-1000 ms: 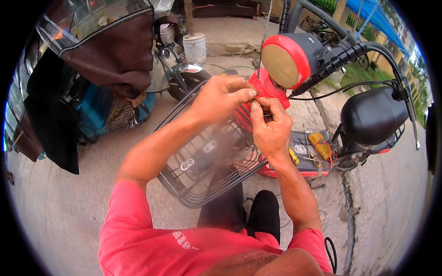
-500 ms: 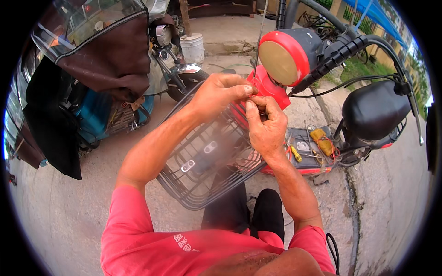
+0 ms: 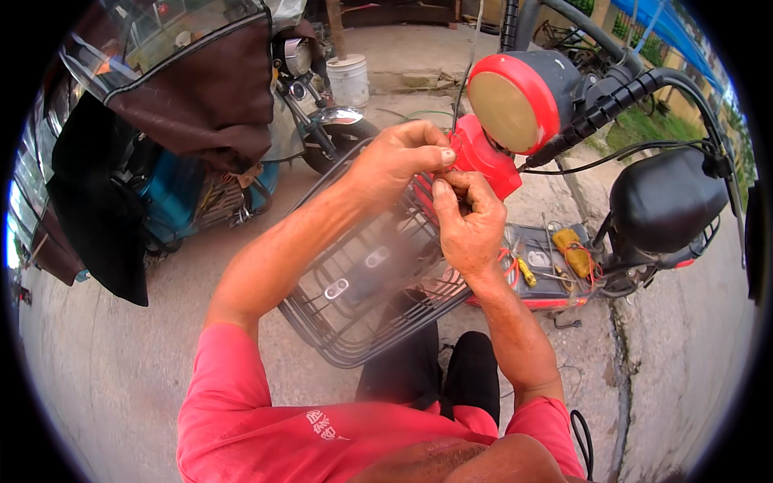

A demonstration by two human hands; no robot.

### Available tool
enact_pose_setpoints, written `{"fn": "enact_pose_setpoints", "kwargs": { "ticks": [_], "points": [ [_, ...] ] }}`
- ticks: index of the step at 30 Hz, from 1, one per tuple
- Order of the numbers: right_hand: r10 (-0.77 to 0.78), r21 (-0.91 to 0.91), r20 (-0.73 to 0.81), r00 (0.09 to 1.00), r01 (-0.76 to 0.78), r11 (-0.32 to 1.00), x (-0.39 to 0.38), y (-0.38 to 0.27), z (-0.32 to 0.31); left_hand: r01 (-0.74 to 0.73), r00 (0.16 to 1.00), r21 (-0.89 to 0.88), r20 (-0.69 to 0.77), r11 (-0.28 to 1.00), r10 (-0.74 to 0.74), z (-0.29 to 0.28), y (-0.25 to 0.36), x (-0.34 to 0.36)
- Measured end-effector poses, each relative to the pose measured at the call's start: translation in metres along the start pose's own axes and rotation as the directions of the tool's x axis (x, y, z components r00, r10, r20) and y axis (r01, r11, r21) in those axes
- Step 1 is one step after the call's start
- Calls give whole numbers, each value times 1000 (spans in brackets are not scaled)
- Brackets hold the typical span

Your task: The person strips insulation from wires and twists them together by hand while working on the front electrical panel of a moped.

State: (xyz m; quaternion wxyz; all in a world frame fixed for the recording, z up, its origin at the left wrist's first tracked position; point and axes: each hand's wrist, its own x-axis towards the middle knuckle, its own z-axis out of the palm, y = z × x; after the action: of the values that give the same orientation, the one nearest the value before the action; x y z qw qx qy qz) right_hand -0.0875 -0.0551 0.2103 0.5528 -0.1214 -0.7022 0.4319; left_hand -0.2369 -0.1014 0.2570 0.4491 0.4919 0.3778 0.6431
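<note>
My left hand (image 3: 403,161) and my right hand (image 3: 471,221) meet in front of a scooter, fingertips pinched close together. What they pinch is too small and too covered by the fingers to make out. A thin dark cable (image 3: 465,84) hangs down past the headlight (image 3: 507,105) and ends near my left fingers. Just beyond the hands is the scooter's red front panel (image 3: 489,167). Under my forearms lies a black wire basket (image 3: 342,362) with two small silver oval plates, partly blurred.
On the scooter's footboard, right of my hands, lie a yellow-handled screwdriver (image 3: 526,272) and a yellow object wound with orange wire (image 3: 572,253). A black rounded seat (image 3: 668,197) stands farther right. At left is a parked vehicle with a brown cover (image 3: 193,105), near a white bucket (image 3: 349,79).
The surroundings have shifted slightly right in the view. Both hands keep their pinch close together, with the left fingers moved slightly to the right.
</note>
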Motion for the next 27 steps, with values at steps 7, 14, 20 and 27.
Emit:
{"fn": "enact_pose_setpoints", "kwargs": {
  "ticks": [7, 14, 20, 27],
  "points": [
    [10, -36, 11, 1000, -9, 999, 0, -1, -3, -20, 1000, -5, -4, 1000, 20, 0, -1, 0],
    [26, -69, 41, 999, -23, 997, -2, 2, -7, -14, 1000, 117, 16, 993, 12, -3, -6, 2],
    [62, -57, 41, 997, -60, 997, -4, 4, -11, -24, 999, 129, -22, 991, 27, 4, -6, 0],
    [80, -74, 40, 996, -77, 994, -5, -2, -11, -70, 996, 119, -46, 990, 76, 4, -5, -2]
  ]
}}
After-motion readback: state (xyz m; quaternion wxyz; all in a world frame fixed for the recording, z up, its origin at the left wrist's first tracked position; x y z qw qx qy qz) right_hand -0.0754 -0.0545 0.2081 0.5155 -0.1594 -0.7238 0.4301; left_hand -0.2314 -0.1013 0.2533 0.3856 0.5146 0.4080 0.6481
